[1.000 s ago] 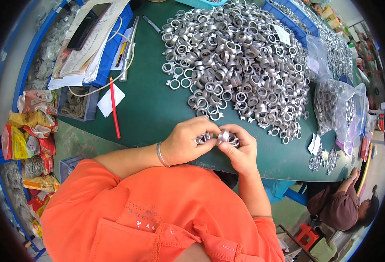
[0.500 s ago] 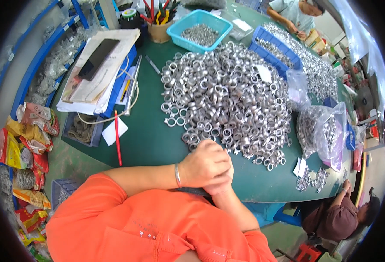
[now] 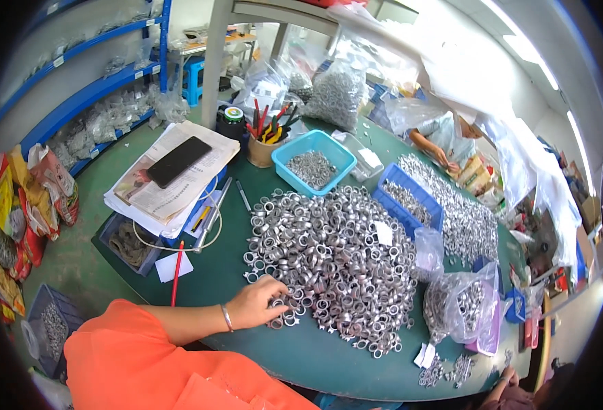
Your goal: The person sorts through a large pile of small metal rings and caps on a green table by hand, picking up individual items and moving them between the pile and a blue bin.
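At the near left edge of the metal ring heap (image 3: 335, 266), the left hand (image 3: 252, 305) partly covers some rings, and any grip is unclear; the right hand is out of view. Left of the heap, a smartphone (image 3: 180, 162) hides part of a newspaper (image 3: 171, 198). Right of it, the lower edge crops a co-worker (image 3: 510, 398).

The small metal rings (image 3: 332, 263) are silver and grey, and many are shiny. They lie in one big heap on the green table (image 3: 356, 376). Some have a little bump on the side. In the heap they tip every which way and lean on each other. At the edges, some lie flat with their round holes showing. The left hand (image 3: 259, 303) is by the near left edge, with its fingertips right at some rings.
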Action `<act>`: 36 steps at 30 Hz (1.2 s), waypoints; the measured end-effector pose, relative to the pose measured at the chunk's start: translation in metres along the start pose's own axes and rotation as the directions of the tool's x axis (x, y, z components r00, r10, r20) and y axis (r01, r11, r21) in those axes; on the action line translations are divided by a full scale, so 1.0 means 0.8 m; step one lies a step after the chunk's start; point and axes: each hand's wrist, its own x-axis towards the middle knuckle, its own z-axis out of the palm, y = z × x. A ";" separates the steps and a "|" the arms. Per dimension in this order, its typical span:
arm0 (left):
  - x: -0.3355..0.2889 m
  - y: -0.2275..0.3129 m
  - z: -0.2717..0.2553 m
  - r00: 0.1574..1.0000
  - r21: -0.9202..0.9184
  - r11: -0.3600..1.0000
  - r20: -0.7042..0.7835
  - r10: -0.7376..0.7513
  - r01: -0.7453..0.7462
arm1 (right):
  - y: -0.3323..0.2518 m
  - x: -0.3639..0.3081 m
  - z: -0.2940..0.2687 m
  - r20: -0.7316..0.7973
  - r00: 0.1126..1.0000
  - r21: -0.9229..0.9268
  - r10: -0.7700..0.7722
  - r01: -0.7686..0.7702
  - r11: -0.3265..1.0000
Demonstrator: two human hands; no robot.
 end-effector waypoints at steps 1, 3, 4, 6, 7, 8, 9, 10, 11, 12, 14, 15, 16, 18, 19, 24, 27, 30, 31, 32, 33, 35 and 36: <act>0.001 -0.004 -0.007 0.989 0.156 0.981 0.081 -0.128 0.114 | 0.018 0.009 0.006 -0.240 0.968 -0.119 -0.072 0.044 0.992; -0.003 -0.013 -0.017 0.968 0.316 0.939 0.161 -0.193 0.134 | 0.025 0.067 -0.044 -0.225 0.973 -0.184 0.045 -0.088 0.979; -0.006 -0.010 -0.022 0.947 0.391 0.907 0.201 -0.251 0.158 | 0.033 0.096 -0.064 -0.307 0.949 -0.230 0.067 -0.143 0.963; -0.016 -0.019 -0.024 0.919 0.443 0.889 0.291 -0.266 0.117 | 0.065 0.122 -0.069 -0.370 0.927 -0.377 0.068 -0.216 0.901; -0.021 -0.020 -0.018 0.930 0.442 0.895 0.298 -0.216 0.066 | 0.075 0.126 -0.064 -0.371 0.928 -0.436 0.040 -0.212 0.875; -0.021 -0.017 -0.015 0.922 0.437 0.897 0.322 -0.217 0.059 | 0.082 0.126 -0.056 -0.365 0.931 -0.491 0.000 -0.193 0.850; -0.022 -0.018 -0.008 0.936 0.434 0.900 0.302 -0.182 0.036 | 0.086 0.125 -0.049 -0.352 0.935 -0.535 -0.043 -0.163 0.829; -0.024 -0.020 -0.001 0.948 0.436 0.900 0.281 -0.150 0.013 | 0.091 0.123 -0.039 -0.333 0.938 -0.582 -0.092 -0.127 0.803; -0.025 -0.019 0.005 0.959 0.426 0.905 0.255 -0.125 0.004 | 0.092 0.120 -0.029 -0.312 0.937 -0.614 -0.157 -0.072 0.786; -0.025 -0.012 0.007 0.956 0.385 0.922 0.257 -0.144 0.035 | 0.094 0.116 -0.021 -0.296 0.928 -0.641 -0.224 -0.019 0.767; -0.027 -0.013 0.020 0.955 0.272 0.961 0.269 -0.124 0.048 | 0.090 0.107 0.002 -0.220 0.871 -0.713 -0.439 0.163 0.682; -0.030 -0.013 0.028 0.975 0.234 0.972 0.215 -0.061 0.010 | 0.089 0.102 0.009 -0.177 0.815 -0.735 -0.551 0.263 0.625; -0.031 -0.020 0.037 0.973 0.189 0.982 0.230 -0.021 -0.023 | 0.088 0.094 0.023 -0.113 0.726 -0.763 -0.678 0.374 0.527; -0.026 -0.018 0.054 0.971 0.142 0.988 0.239 0.028 -0.063 | 0.074 0.079 0.040 0.055 0.409 -0.753 -0.911 0.616 0.231; -0.024 -0.017 0.063 0.969 0.100 0.991 0.238 0.061 -0.087 | 0.067 0.070 0.049 0.143 0.222 -0.721 -0.964 0.691 0.052; -0.008 -0.009 0.092 0.940 0.006 0.985 0.301 0.161 -0.171 | 0.037 0.031 0.090 0.737 0.163 -0.498 -0.656 0.787 -0.364; -0.013 -0.012 0.093 0.960 0.109 0.964 0.172 0.220 -0.241 | 0.136 -0.028 0.160 0.947 0.319 -0.321 -0.044 0.929 -0.182; -0.017 -0.009 0.084 0.970 0.162 0.969 0.190 0.154 -0.185 | 0.225 -0.080 0.187 0.859 0.013 0.153 0.513 0.948 -0.280; -0.016 -0.010 0.078 0.969 0.154 0.979 0.227 0.100 -0.137 | 0.249 -0.089 0.181 0.854 0.008 0.139 0.520 0.960 -0.243; -0.018 -0.012 0.073 0.974 0.161 0.979 0.206 0.090 -0.124 | 0.267 -0.096 0.177 0.850 0.003 0.124 0.527 0.971 -0.205; -0.022 -0.015 0.068 0.979 0.167 0.980 0.186 0.081 -0.112 | 0.273 -0.106 0.179 0.808 -0.022 0.205 0.589 0.947 -0.246; -0.030 -0.014 0.055 0.984 0.162 0.976 0.132 0.123 -0.144 | 0.276 -0.101 0.179 0.840 -0.044 0.170 0.540 0.968 -0.186; -0.029 -0.014 0.051 0.981 0.167 0.974 0.144 0.129 -0.153 | 0.275 -0.098 0.180 0.872 -0.012 0.114 0.489 0.977 -0.180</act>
